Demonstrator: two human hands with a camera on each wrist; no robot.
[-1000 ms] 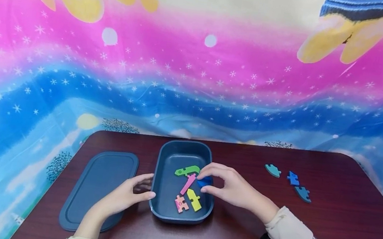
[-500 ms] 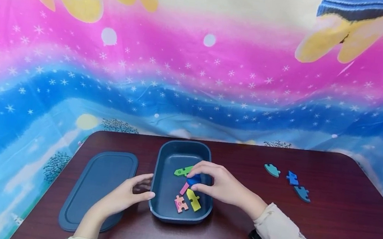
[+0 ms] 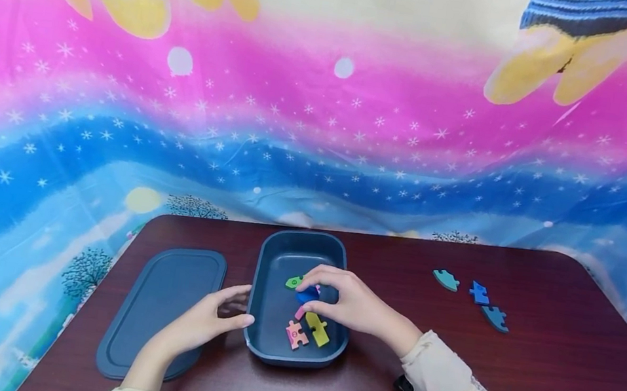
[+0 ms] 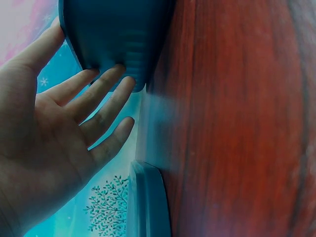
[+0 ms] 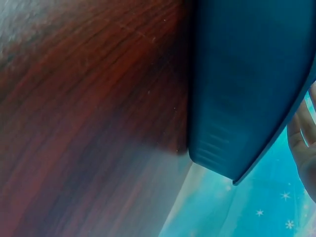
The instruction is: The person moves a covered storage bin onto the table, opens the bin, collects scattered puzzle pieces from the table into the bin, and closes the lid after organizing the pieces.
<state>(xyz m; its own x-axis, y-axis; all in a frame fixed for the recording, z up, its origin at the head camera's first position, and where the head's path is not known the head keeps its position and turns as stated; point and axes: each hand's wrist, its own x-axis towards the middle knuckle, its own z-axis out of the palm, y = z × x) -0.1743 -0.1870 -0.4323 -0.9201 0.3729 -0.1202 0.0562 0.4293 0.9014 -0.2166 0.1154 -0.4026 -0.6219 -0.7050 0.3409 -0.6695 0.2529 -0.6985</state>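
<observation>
My right hand point(image 3: 353, 303) pinches a blue puzzle piece point(image 3: 309, 296) between thumb and fingers, low inside the dark blue-grey box point(image 3: 257, 340). Around it in the box lie a green piece point(image 3: 293, 282) and a pink piece point(image 3: 300, 313), both partly covered by the hand and the blue piece. Closer to me are a yellow piece point(image 3: 317, 331) and an orange-pink piece point(image 3: 296, 335). My left hand point(image 3: 204, 320) steadies the box from the left, its thumb at the rim. In the left wrist view, extended fingertips point(image 4: 118, 69) lie against the box's side wall.
A matching lid point(image 3: 162, 308) lies flat left of the box. To the right on the dark red table point(image 3: 383, 389) are a light teal piece point(image 3: 446, 280), a blue piece point(image 3: 479, 292) and a darker teal piece point(image 3: 495, 318). A printed curtain point(image 3: 323, 124) hangs behind the table.
My right hand has carried the blue piece leftward from the box's right side, over the green and pink pieces. The left hand and box have stayed in place.
</observation>
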